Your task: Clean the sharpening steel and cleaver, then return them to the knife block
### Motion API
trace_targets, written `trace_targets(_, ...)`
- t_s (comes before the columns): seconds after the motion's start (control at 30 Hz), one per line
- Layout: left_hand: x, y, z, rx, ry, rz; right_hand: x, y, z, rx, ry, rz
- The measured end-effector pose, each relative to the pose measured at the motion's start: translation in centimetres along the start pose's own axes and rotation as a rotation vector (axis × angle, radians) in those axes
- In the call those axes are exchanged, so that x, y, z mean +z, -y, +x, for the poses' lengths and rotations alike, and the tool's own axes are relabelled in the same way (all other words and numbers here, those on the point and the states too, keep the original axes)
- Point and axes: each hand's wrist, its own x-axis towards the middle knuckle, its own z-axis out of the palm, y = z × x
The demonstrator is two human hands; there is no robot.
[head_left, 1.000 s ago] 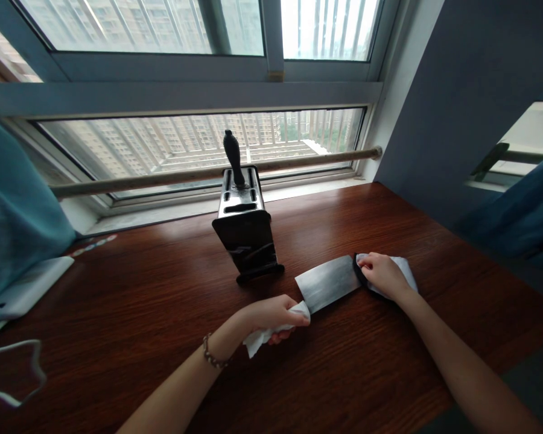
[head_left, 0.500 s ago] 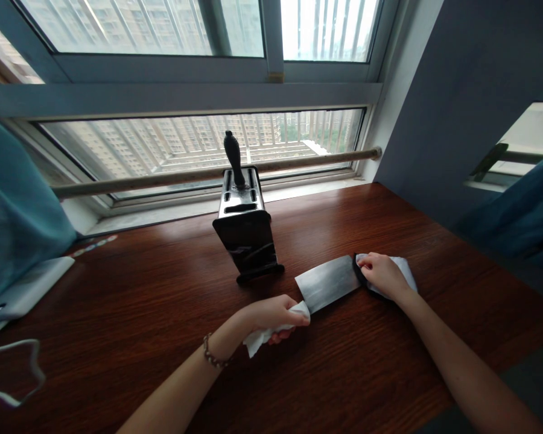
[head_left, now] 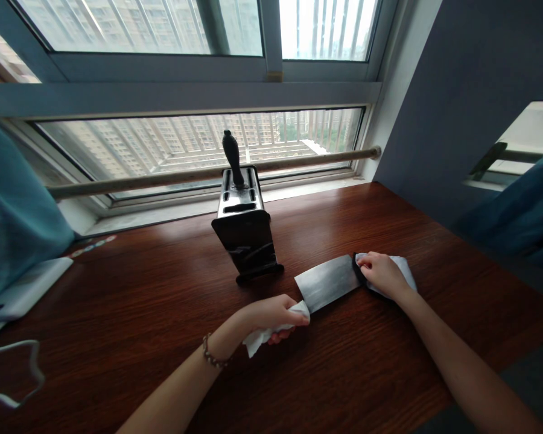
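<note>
Tightly, left fingers (head_left: 291,314) round tissue (head_left: 256,343), cleaver (head_left: 328,282).

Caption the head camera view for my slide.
Left hand holds a white tissue at the tip of a cleaver on a wooden table; right hand grips its handle.

The cleaver (head_left: 328,282) lies on the table (head_left: 140,313), before the knife block (head_left: 245,235).

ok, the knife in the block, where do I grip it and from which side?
Grip the black handle, from above. It alone shows, standing nearly upright out of a top slot of the block; the rest is hidden inside, so a straight upward pull likely suits.
</note>
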Motion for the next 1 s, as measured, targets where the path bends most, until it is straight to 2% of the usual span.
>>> trace_targets(1.0, -0.20, 0.36, 0.21, 0.005, 0.011, -0.010, -0.03, -0.06, 0.08, -0.022, -0.017, 0.013)
